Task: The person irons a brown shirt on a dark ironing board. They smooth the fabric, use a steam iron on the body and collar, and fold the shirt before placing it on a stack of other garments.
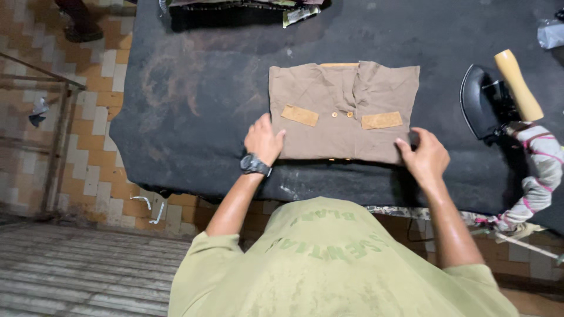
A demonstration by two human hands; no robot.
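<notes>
- Head view — a folded brown shirt (343, 111) lies flat near the middle of a bench (194, 88) covered in dark, scorched cloth, its collar turned away from the person and two lighter pocket flaps facing up.
- The left hand (262, 140), a black watch (254, 165) on its wrist, rests on the shirt's near left corner, fingers (276, 138) together and pressed flat onto the cloth rather than clamped around it.
- The right hand (427, 155) sits at the near right corner, fingers (405, 144) slightly spread and touching the folded edge; whether they pinch the cloth cannot be told.
- The shirt looks light, soft and limp — likely to sag and lose its fold if lifted by one corner, so both near corners, or a flat palm slid beneath, seem the safest hold.
- An iron (484, 103) with a pale wooden handle (518, 85) stands well apart on the right, its cord wrapped in striped cloth.
- More folded clothes (235, 9) lie at the far edge.
</notes>
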